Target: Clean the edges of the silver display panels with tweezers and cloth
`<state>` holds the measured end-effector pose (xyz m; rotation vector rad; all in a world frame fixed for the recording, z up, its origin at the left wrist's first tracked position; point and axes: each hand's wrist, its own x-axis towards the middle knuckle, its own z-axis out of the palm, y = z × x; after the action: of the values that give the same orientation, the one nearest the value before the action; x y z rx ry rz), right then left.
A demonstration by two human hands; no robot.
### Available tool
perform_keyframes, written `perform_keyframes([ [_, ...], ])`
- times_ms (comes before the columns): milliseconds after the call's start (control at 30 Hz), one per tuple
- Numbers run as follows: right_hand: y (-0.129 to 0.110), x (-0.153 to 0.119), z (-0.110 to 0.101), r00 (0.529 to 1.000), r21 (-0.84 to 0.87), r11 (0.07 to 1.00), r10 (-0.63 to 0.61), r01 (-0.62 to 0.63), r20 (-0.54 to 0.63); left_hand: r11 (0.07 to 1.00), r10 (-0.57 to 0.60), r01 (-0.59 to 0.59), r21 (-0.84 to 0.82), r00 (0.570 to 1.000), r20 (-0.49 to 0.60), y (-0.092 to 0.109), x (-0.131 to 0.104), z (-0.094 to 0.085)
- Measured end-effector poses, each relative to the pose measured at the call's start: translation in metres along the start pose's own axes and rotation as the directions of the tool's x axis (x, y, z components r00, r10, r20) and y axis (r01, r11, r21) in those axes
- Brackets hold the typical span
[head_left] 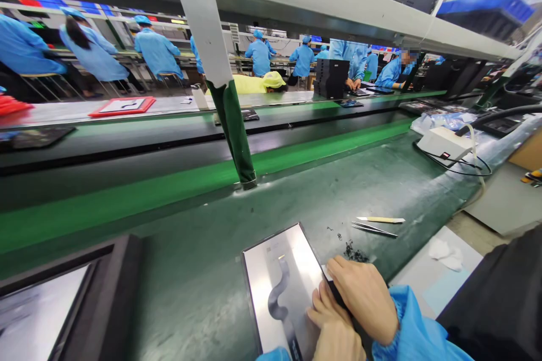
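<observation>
A flat display panel (258, 287) with a silvery back lies on the green bench in front of me. A wavy ribbon cable (275, 299) runs down its back. My left hand (332, 321) rests on the panel's lower right part, fingers stretched over the surface. Beside it my right hand (362, 296) is closed at the panel's right edge. A small white piece shows at its fingertips, but what they hold is mostly hidden. Black scraps (355, 252) lie just beyond that hand. Tweezers (375, 229) and a thin cream-coloured tool (381, 219) lie farther right.
A dark foam tray (122, 293) holding another panel stands at the left. A green-wrapped post (237, 135) rises from the bench's back edge, before a conveyor (169, 144). A white box with cables (444, 144) sits at the right. Co-workers in blue work beyond.
</observation>
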<state>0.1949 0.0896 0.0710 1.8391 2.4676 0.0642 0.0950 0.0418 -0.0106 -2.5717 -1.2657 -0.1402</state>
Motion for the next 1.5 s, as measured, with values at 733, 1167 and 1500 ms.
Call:
perform_keyframes([
  [733,0.000,-0.001,0.004,0.999,0.017,1.000,-0.004,0.005,-0.034,0.998,-0.049,0.051,-0.031,0.997,0.058,0.001,0.002,-0.008],
  [1167,-0.001,0.001,0.000,1.000,-0.004,1.000,0.013,-0.013,0.002,1.000,-0.026,0.027,-0.016,0.999,0.048,-0.001,0.001,-0.011],
  [1500,0.001,0.001,-0.003,0.999,-0.012,1.000,0.016,-0.016,0.041,1.000,0.027,-0.028,0.007,0.999,0.016,-0.004,-0.003,-0.007],
])
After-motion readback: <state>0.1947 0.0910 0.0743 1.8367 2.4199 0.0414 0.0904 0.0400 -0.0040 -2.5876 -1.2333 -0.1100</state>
